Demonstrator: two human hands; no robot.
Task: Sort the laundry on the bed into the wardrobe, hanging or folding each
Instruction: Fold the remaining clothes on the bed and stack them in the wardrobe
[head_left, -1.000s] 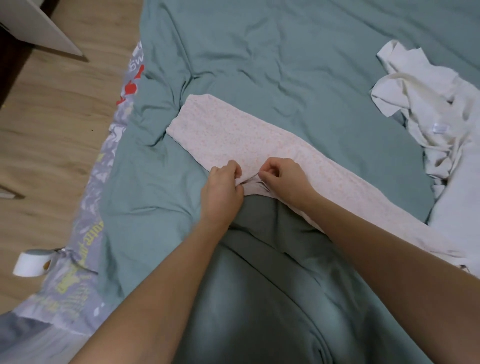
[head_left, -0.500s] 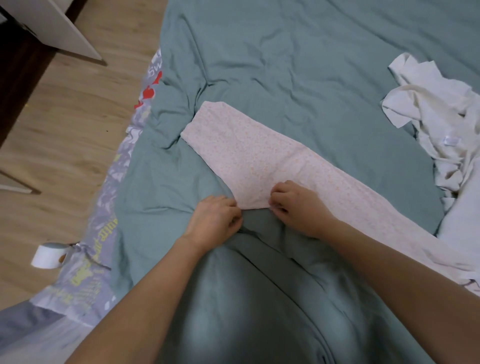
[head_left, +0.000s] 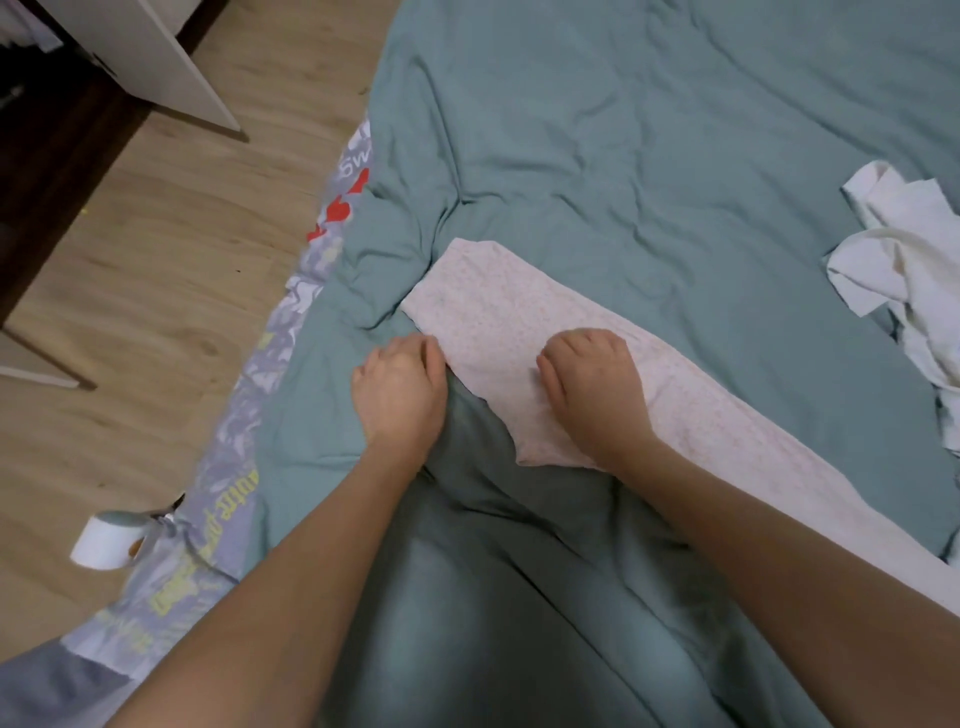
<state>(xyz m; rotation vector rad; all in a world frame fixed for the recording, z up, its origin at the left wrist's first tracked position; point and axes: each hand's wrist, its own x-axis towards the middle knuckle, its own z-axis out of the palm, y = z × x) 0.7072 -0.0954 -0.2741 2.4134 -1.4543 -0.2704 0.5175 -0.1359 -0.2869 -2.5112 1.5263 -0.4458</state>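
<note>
Pink garment (head_left: 498, 332) flat under curled R-hand fingers (head_left: 558, 374), L-hand fingers (head_left: 428, 353) pinching its edge.

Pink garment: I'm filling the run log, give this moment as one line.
step: folding | pink garment flat on bed | left hand at its edge | right hand on it

Two bare forearms are showing, reaching in from the six o'clock edge, no sleeves, watch, or bands appearing anywhere along them. The left hand (head_left: 397, 392) is wearing no rings or gloves; its knuckles are facing the camera. The right hand (head_left: 595, 387) is likewise showing no jewellery. Nothing of the person's clothing is coming into view.
</note>
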